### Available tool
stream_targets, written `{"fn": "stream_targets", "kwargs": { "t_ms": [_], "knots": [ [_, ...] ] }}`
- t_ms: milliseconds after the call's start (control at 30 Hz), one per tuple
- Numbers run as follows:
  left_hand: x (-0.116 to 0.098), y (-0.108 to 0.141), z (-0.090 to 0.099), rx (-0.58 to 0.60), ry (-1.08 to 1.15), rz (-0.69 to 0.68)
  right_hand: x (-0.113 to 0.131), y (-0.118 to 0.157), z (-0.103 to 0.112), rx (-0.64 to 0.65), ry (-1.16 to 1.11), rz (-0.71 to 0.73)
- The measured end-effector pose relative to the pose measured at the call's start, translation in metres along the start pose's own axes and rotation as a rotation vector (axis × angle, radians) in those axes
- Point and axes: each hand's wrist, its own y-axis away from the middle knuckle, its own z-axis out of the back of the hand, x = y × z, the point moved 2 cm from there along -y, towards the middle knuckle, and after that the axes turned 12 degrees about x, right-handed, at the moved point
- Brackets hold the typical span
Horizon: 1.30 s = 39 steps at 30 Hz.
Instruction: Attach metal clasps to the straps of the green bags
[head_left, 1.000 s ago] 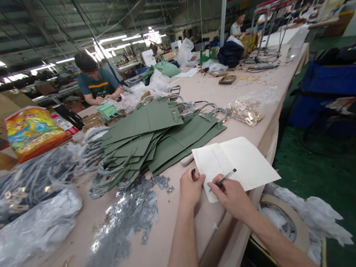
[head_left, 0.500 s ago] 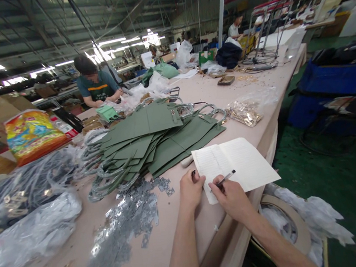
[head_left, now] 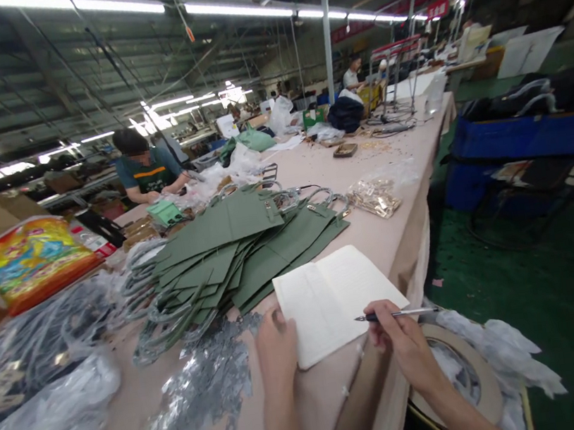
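An open notebook (head_left: 334, 301) with pale lined pages lies flat near the right edge of the table. At its left margin, my left hand (head_left: 276, 348) is closed with curled fingers, the thumb against the page edge. My right hand (head_left: 398, 338) grips a slim pen (head_left: 405, 312) over the notebook's lower right corner. The pen is nearly level, its dark tip pointing left above the page. Just beyond my left hand are a pile of green bag panels (head_left: 227, 245) with plastic-wrapped handles and a spread of small grey metal plates (head_left: 205, 390).
Gold metal parts (head_left: 374, 197) in clear plastic lie beyond the notebook. Plastic-wrapped handles (head_left: 57, 325) and a colourful bag (head_left: 40, 260) occupy the left. A co-worker (head_left: 146, 167) bends over the table's far side. Below the right edge are a tape roll (head_left: 483, 372) and a blue bin (head_left: 528, 145).
The notebook has shifted left and nearer, along with my left hand. My right hand has moved to its lower right corner, and the pen has swung level. The head view has turned slightly.
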Motion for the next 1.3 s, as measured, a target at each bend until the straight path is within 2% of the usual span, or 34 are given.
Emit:
{"fn": "stream_targets", "kwargs": {
  "t_ms": [67, 133, 167, 233, 333, 367, 433, 533, 600, 733, 867, 967, 1033, 1100, 1167, 1233, 1300],
  "knots": [
    [-0.013, 0.01, 0.007, -0.141, 0.04, -0.045, 0.006, 0.008, 0.008, -0.049, -0.074, 0.003],
    [-0.033, 0.026, 0.005, -0.179, 0.248, -0.092, 0.011, 0.019, 0.013, -0.104, -0.089, 0.002],
    [-0.045, 0.036, 0.0, -0.13, 0.426, -0.092, 0.014, 0.025, 0.015, -0.122, -0.08, 0.012],
    [-0.072, 0.057, -0.015, 0.072, 0.881, -0.023, 0.019, 0.039, 0.016, -0.132, -0.032, 0.049],
    [-0.111, 0.085, -0.042, 0.357, 1.507, 0.234, 0.024, 0.063, 0.021, -0.149, 0.08, 0.143],
    [-0.122, 0.092, -0.049, 0.404, 1.634, 0.339, 0.025, 0.071, 0.023, -0.149, 0.116, 0.182],
    [-0.136, 0.102, -0.06, 0.419, 1.761, 0.504, 0.027, 0.084, 0.029, -0.129, 0.176, 0.278],
    [-0.146, 0.112, -0.07, 0.386, 1.798, 0.586, 0.034, 0.097, 0.036, -0.076, 0.293, 0.418],
    [-0.149, 0.118, -0.075, 0.395, 1.807, 0.603, 0.04, 0.101, 0.038, -0.084, 0.387, 0.451],
    [-0.155, 0.129, -0.089, 0.447, 1.815, 0.602, 0.045, 0.101, 0.039, -0.124, 0.46, 0.387],
    [-0.157, 0.136, -0.102, 0.456, 1.75, 0.536, 0.04, 0.101, 0.042, -0.092, 0.449, 0.339],
    [-0.152, 0.133, -0.108, 0.421, 1.65, 0.43, 0.037, 0.105, 0.049, 0.05, 0.33, 0.223],
    [-0.147, 0.129, -0.109, 0.377, 1.56, 0.366, 0.039, 0.108, 0.053, 0.169, 0.124, 0.145],
    [-0.144, 0.125, -0.109, 0.349, 1.464, 0.285, 0.042, 0.109, 0.056, 0.233, -0.073, 0.046],
    [-0.144, 0.124, -0.112, 0.355, 1.389, 0.21, 0.042, 0.108, 0.058, 0.198, -0.097, -0.085],
    [-0.146, 0.126, -0.117, 0.383, 1.36, 0.152, 0.04, 0.106, 0.059, 0.077, 0.034, -0.176],
    [-0.15, 0.132, -0.122, 0.403, 1.367, 0.105, 0.037, 0.106, 0.056, -0.054, 0.171, -0.156]
  ]
}}
